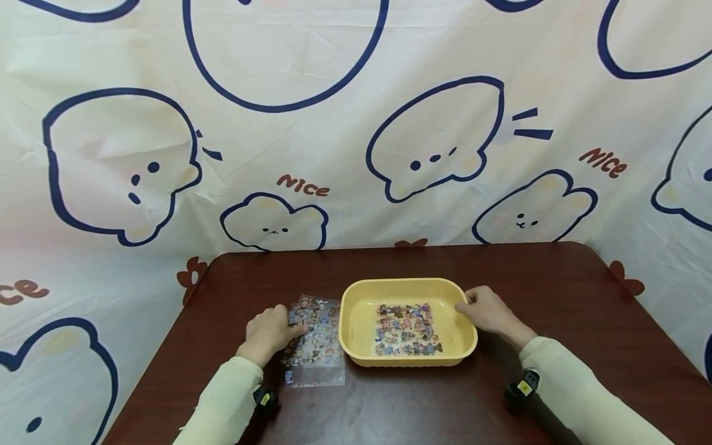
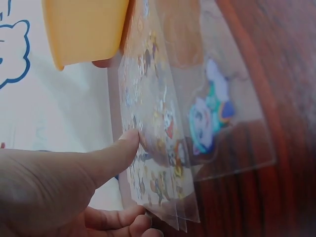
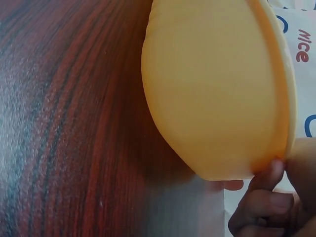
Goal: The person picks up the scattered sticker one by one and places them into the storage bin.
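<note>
A stack of clear sticker sheets (image 1: 319, 346) with small cartoon figures lies on the table, left of a yellow plastic tray (image 1: 408, 361). My left hand (image 1: 269, 330) pinches the sheets at their left edge, thumb across the top and the other fingers at the edge. Their layered corners fan slightly apart in the left wrist view, where one larger figure sticker (image 2: 207, 118) shows through the plastic. The right hand (image 1: 489, 311) grips the right rim of the tray, its thumb over the inner side and fingers outside. Inside the tray lies another sheet of cartoon stickers (image 1: 408, 330).
Both things rest on a dark red-brown wooden table (image 1: 384, 408). A pale cloth (image 1: 345, 148) with blue cartoon outlines hangs behind it and along the sides. The tray's left side stands right against the sheets' edge.
</note>
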Demonstrator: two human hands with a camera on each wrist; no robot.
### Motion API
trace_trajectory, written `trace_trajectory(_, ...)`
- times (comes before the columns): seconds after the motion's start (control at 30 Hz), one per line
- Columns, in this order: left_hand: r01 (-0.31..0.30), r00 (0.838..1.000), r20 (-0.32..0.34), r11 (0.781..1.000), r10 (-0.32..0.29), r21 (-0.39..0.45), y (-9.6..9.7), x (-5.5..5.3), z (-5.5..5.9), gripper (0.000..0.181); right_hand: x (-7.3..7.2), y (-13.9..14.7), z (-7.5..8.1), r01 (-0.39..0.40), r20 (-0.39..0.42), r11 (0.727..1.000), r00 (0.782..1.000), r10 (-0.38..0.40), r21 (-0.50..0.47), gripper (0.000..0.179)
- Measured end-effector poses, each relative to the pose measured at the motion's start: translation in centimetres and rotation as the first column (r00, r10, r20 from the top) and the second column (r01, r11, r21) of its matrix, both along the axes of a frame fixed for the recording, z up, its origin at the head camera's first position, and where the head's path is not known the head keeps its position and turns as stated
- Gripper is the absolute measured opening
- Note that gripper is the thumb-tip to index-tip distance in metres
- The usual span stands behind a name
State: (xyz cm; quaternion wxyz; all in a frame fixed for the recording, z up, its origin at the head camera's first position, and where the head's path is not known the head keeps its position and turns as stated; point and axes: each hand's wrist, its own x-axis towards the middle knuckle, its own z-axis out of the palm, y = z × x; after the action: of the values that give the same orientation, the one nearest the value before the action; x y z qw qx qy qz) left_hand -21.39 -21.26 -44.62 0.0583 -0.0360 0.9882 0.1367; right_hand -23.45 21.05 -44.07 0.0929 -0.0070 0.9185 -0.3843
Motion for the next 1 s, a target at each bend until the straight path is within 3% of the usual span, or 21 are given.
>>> trace_trajectory(0.33,-0.015,1.0,0.007,0.996,0.015,0.085,-0.2,0.0,-0.2,0.043,0.2,0.5,0.1,-0.05,0.029,0.996,0.998,0.052,-0.076,0.034)
trace_trajectory(0.57,-0.036,0.999,0.01,0.995,0.036,0.097,-0.2,-0.1,-0.3,0.043,0.2,0.9,0.3,-0.07,0.058,0.995,0.996,0.074,-0.073,0.033)
trace_trajectory(1.0,-0.046,0.998,-0.031,0.992,0.05,0.12,-0.4,-0.1,-0.4,0.047,0.3,1.2,0.5,-0.094,0.039,0.992,0.994,0.098,-0.084,0.032)
